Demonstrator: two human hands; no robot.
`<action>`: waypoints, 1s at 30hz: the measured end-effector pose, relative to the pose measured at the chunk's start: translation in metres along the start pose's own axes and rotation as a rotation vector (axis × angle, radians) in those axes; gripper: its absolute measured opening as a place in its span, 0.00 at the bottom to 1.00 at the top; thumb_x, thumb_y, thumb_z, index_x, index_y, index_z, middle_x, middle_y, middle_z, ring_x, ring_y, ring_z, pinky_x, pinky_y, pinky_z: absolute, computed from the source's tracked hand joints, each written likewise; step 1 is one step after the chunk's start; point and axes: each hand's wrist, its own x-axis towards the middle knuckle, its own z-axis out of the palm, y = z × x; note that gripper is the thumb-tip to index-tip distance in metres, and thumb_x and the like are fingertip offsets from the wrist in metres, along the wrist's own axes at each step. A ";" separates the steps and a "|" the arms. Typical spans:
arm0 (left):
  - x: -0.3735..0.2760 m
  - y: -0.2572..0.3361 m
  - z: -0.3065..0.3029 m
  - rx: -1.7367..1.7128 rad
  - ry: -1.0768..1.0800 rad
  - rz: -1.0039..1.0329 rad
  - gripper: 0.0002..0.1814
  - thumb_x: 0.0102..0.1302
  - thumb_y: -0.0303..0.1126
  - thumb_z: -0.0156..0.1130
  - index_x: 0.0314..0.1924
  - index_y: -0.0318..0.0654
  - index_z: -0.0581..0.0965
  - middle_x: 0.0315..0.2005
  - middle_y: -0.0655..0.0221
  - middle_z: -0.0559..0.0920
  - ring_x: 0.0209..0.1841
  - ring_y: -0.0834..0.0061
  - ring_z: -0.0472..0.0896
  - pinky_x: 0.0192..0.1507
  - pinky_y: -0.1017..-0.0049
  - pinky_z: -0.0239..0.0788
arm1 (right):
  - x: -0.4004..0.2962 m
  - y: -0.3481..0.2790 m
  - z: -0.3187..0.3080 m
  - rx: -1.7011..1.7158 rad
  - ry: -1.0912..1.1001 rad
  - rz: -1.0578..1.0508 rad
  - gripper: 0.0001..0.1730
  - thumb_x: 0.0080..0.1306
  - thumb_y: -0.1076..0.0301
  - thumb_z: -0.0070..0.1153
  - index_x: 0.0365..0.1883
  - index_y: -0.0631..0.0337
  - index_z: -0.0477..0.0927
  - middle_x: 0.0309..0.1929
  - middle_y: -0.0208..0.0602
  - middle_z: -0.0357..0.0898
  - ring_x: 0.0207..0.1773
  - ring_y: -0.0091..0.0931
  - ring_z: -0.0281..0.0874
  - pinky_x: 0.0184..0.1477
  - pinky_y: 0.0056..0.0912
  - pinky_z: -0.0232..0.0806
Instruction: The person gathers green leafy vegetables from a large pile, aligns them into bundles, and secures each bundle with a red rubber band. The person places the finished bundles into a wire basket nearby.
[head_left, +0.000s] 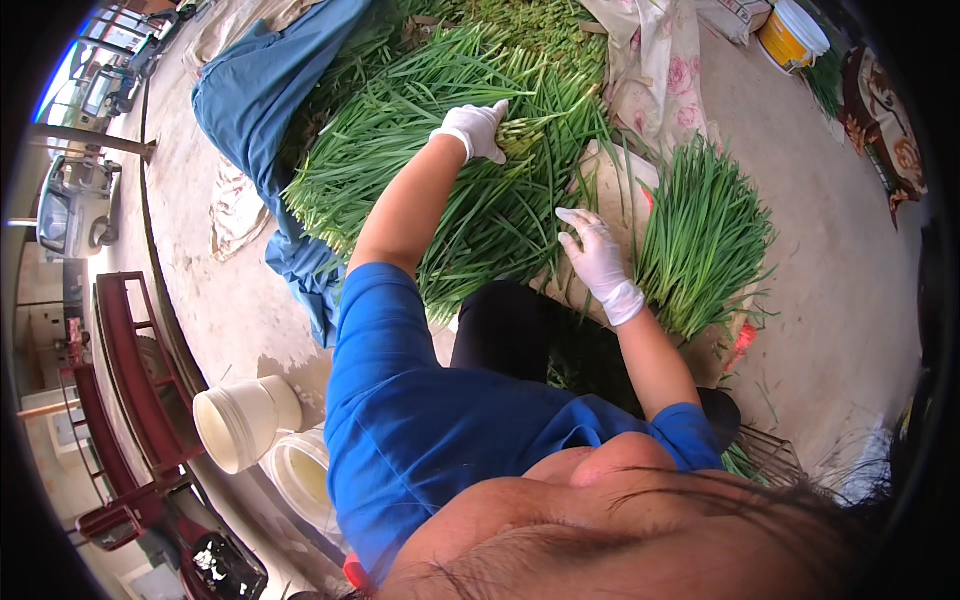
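Observation:
A broad heap of garlic chives (450, 82), green leaves with pale stem ends, lies before me. My left hand (472, 131), in a white glove, rests on the heap at a cluster of pale stem ends (521, 137). Its thumb and forefinger are spread around them; whether it grips any is hidden. My right hand (596, 255), gloved too, hovers with fingers apart and nothing in them, over a pale board (611, 184). Just right of that hand, a separate bunch of chives (697, 240) lies partly over the board.
Blue cloth (247, 112) borders the heap on the left, a floral cloth (667, 82) on the right. White buckets (240, 427) are at lower left. A white-and-yellow bucket (791, 37) stands at upper right. Red strips (741, 345) lie by the bunch. Vehicles (75, 202) are at far left.

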 end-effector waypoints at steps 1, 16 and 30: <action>0.000 -0.001 -0.002 -0.003 -0.026 0.012 0.52 0.42 0.55 0.72 0.67 0.47 0.60 0.54 0.62 0.73 0.55 0.59 0.74 0.53 0.65 0.67 | 0.009 -0.001 0.007 0.030 -0.017 -0.023 0.20 0.58 0.68 0.56 0.51 0.57 0.75 0.50 0.42 0.75 0.56 0.38 0.69 0.58 0.38 0.62; -0.047 -0.037 -0.003 -0.722 0.290 0.183 0.33 0.49 0.36 0.73 0.56 0.38 0.72 0.44 0.60 0.79 0.47 0.69 0.77 0.52 0.73 0.68 | 0.145 -0.003 0.069 1.127 -0.197 0.596 0.19 0.62 0.75 0.52 0.53 0.66 0.73 0.45 0.33 0.79 0.45 0.24 0.77 0.51 0.26 0.69; -0.081 0.001 0.007 -0.386 0.599 0.081 0.39 0.44 0.38 0.70 0.60 0.54 0.69 0.39 0.59 0.82 0.47 0.55 0.78 0.57 0.65 0.65 | 0.148 -0.028 0.066 -0.147 0.161 -0.126 0.33 0.56 0.69 0.57 0.61 0.62 0.65 0.60 0.42 0.65 0.62 0.37 0.64 0.61 0.38 0.58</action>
